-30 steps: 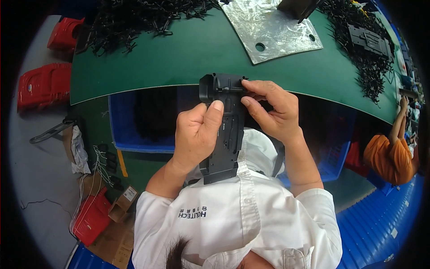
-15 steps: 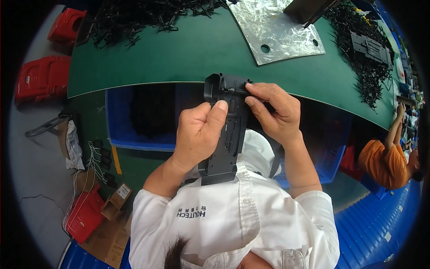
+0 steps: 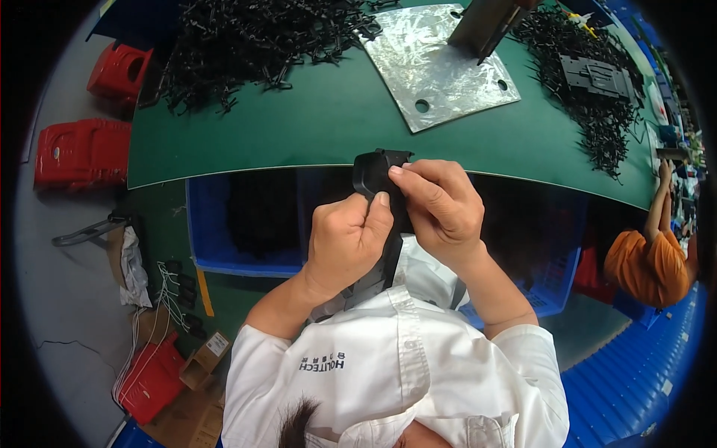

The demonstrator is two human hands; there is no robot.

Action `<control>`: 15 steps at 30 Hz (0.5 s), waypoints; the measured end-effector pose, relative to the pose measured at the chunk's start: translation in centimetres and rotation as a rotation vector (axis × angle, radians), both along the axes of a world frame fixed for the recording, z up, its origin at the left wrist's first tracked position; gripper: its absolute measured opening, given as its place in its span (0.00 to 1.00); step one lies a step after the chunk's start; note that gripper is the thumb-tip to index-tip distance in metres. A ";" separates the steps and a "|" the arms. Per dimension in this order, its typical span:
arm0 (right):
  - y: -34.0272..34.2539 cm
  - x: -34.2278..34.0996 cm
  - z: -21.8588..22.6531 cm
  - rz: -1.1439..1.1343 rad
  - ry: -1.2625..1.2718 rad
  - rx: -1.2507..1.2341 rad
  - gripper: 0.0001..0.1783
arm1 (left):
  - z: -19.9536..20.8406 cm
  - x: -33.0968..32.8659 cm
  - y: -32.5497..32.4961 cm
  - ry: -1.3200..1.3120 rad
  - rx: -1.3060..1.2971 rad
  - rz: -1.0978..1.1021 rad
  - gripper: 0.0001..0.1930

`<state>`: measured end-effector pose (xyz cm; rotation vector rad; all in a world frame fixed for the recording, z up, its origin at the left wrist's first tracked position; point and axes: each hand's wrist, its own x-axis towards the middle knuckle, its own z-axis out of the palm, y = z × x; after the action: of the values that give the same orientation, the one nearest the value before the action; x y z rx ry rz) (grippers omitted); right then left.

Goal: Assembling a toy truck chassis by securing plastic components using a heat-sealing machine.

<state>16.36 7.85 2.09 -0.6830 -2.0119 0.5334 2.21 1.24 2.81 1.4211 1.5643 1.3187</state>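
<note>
A long black plastic housing point(image 3: 371, 173) with a box-like end is held in front of my chest, just at the near edge of the green table. My left hand point(image 3: 345, 239) is closed round its left side, thumb pressed on it just below the box-like end. My right hand point(image 3: 447, 213) pinches its upper right side, with the index fingertip near the end. Whether a small piece sits between those fingers is hidden. The housing stands nearly edge-on to me, its lower end reaching down toward my white shirt.
On the green table point(image 3: 299, 134) lie a heap of black plastic parts point(image 3: 231, 52), a metal plate point(image 3: 441, 75) bearing an upright brown block point(image 3: 489, 30), and another black heap point(image 3: 597, 127). Blue crates point(image 3: 246, 263) stand underneath. A person in orange point(image 3: 646, 265) sits at right.
The housing has been tilted, so its broad ribbed face no longer shows and it appears narrower. Both hands stay on it. The whole view has shifted, with the table appearing lower.
</note>
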 end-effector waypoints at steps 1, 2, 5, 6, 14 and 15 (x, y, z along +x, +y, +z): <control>-0.1 0.2 0.1 -0.010 0.008 -0.024 0.24 | 0.0 0.0 0.1 0.075 0.006 -0.008 0.15; -0.3 0.3 0.3 -0.022 0.011 -0.016 0.24 | 0.0 0.2 0.2 0.151 0.014 -0.016 0.14; -0.8 1.1 0.9 -0.034 0.138 -0.151 0.17 | 1.3 1.3 1.1 0.257 0.082 -0.052 0.12; -1.2 1.2 0.7 -0.048 0.218 -0.258 0.17 | 1.8 1.3 1.3 0.359 0.079 -0.113 0.09; -1.5 3.2 1.3 -0.157 0.676 -0.779 0.18 | 3.1 6.5 2.1 0.843 0.145 -0.261 0.11; -1.4 3.4 1.7 -0.163 0.720 -0.797 0.18 | 3.0 7.2 2.2 0.889 0.114 -0.266 0.12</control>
<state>19.75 6.48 3.80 -0.9336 -1.0242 1.2939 9.36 3.40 5.78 2.3884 1.7241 0.6283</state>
